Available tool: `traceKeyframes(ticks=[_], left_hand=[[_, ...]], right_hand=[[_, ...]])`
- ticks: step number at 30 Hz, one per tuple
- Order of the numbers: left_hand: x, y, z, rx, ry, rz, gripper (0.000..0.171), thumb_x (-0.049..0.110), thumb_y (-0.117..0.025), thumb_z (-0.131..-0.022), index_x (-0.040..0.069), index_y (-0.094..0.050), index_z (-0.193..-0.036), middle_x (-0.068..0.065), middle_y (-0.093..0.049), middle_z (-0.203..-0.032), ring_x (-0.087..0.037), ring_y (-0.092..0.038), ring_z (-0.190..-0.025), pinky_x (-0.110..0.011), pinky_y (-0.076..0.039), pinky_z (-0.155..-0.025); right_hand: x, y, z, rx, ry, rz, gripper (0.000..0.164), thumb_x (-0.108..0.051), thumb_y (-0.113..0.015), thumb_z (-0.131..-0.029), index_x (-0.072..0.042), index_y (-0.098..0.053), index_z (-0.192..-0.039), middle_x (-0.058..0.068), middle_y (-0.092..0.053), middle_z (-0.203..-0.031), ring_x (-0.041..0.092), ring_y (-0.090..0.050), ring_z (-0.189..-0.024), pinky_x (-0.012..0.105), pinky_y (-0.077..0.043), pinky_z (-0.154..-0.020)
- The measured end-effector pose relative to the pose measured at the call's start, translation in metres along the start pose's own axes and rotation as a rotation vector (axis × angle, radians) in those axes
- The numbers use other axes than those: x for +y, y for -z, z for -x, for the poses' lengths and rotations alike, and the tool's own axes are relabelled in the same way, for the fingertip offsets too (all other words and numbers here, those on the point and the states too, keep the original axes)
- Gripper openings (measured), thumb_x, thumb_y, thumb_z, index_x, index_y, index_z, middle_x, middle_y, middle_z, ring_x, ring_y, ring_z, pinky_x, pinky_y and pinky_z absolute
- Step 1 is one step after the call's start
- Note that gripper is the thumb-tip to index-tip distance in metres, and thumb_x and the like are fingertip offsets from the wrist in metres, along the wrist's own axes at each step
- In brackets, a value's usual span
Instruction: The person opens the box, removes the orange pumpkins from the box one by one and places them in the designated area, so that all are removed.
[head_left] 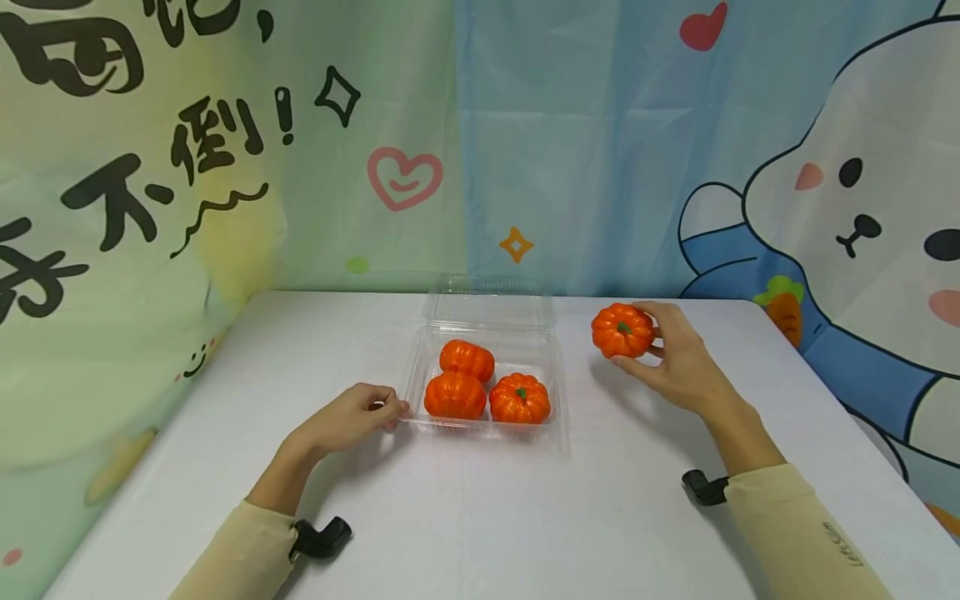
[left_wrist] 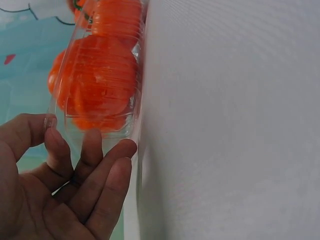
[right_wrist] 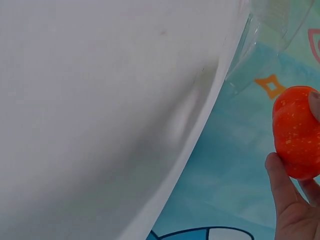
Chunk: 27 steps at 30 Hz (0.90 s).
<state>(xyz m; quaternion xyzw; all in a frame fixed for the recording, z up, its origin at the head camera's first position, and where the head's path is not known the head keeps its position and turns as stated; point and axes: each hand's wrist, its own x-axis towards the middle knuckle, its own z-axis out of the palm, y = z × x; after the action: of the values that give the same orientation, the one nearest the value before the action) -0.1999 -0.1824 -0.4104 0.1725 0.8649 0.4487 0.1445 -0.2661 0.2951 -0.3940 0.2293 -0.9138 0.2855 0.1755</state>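
A clear plastic clamshell box (head_left: 557, 367) lies with its lid raised at the back, several small orange pumpkins inside: one at front left (head_left: 455, 395), one behind it (head_left: 467, 359) and one at right (head_left: 520, 398). At the box's front left corner, my left hand (head_left: 358, 417) pinches the rim between thumb and forefinger, as the left wrist view shows too. To the right of the box, my right hand (head_left: 681, 358) grips another orange pumpkin (head_left: 622, 330) with a green stem, above the table. In the right wrist view that pumpkin (right_wrist: 297, 132) sits between thumb and fingers.
A white table (head_left: 480, 517) spreads under the box. Behind it hangs a printed cloth (head_left: 555, 150) with a cartoon bear, hearts and lettering. Black wrist mounts (head_left: 321, 539) stick out from both sleeves.
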Motion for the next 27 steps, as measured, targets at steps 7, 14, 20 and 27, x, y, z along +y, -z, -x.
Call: traceKeyframes(ticks=[7, 14, 20, 27], left_hand=[[-0.001, -0.001, 0.0, 0.001, -0.001, 0.006, 0.031, 0.025, -0.059, -0.102, 0.006, -0.058, -0.078, -0.004, -0.057, -0.08, -0.016, -0.043, -0.075, -0.027, -0.031, -0.064], [-0.001, -0.001, 0.0, -0.002, -0.007, 0.01, 0.032, 0.025, -0.058, -0.103, 0.003, -0.057, -0.079, -0.004, -0.057, -0.081, -0.017, -0.043, -0.075, -0.028, -0.03, -0.064], [-0.002, -0.001, 0.0, -0.003, -0.005, 0.01, 0.032, 0.024, -0.057, -0.103, 0.003, -0.057, -0.079, -0.005, -0.06, -0.084, -0.018, -0.045, -0.078, -0.028, -0.032, -0.065], [-0.001, 0.0, 0.001, -0.001, -0.012, 0.009, 0.032, 0.024, -0.058, -0.103, 0.001, -0.058, -0.081, -0.008, -0.061, -0.085, -0.018, -0.046, -0.078, -0.028, -0.033, -0.066]], right_hand=[[0.009, 0.007, 0.006, -0.02, -0.077, 0.011, 0.081, -0.024, -0.083, -0.088, -0.002, -0.037, -0.15, 0.023, -0.043, -0.143, 0.045, -0.054, -0.119, 0.061, -0.055, -0.087], [0.017, 0.016, 0.01, -0.057, -0.162, 0.027, 0.084, -0.035, -0.08, -0.09, 0.0, -0.035, -0.151, 0.027, -0.043, -0.147, 0.047, -0.05, -0.126, 0.063, -0.051, -0.092], [0.025, 0.02, 0.011, -0.075, -0.179, 0.017, 0.085, -0.037, -0.08, -0.09, 0.003, -0.035, -0.151, 0.028, -0.044, -0.148, 0.048, -0.048, -0.13, 0.063, -0.049, -0.095], [0.036, 0.024, 0.015, -0.062, -0.222, 0.02, 0.088, -0.035, -0.081, -0.09, 0.005, -0.032, -0.152, 0.031, -0.038, -0.148, 0.051, -0.042, -0.131, 0.064, -0.049, -0.093]])
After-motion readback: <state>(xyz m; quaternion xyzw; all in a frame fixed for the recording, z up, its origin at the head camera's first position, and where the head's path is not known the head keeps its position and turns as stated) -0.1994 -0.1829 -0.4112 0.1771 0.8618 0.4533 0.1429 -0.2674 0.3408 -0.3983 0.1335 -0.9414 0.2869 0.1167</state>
